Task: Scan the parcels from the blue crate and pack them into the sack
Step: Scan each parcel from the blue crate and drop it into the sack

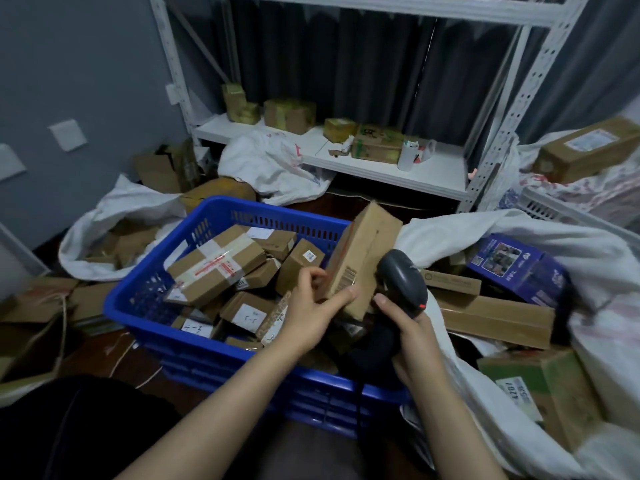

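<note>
A blue crate [194, 344] in the middle holds several taped cardboard parcels. My left hand [311, 306] grips a long brown cardboard parcel [363, 251] by its lower end, tilted up above the crate's right side, barcode label facing me. My right hand [412, 337] holds a dark grey handheld scanner [403, 282], its head right beside the parcel's lower end. To the right lies the open white sack [519, 233] with several boxes inside, among them a purple printed box [516, 268] and a long brown carton [495, 317].
A white metal shelf [381, 168] with small boxes stands behind the crate. Another white sack [114, 209] of parcels lies at the left, and a crumpled white bag [273, 164] sags under the shelf. Flattened cardboard and string cover the floor at the left.
</note>
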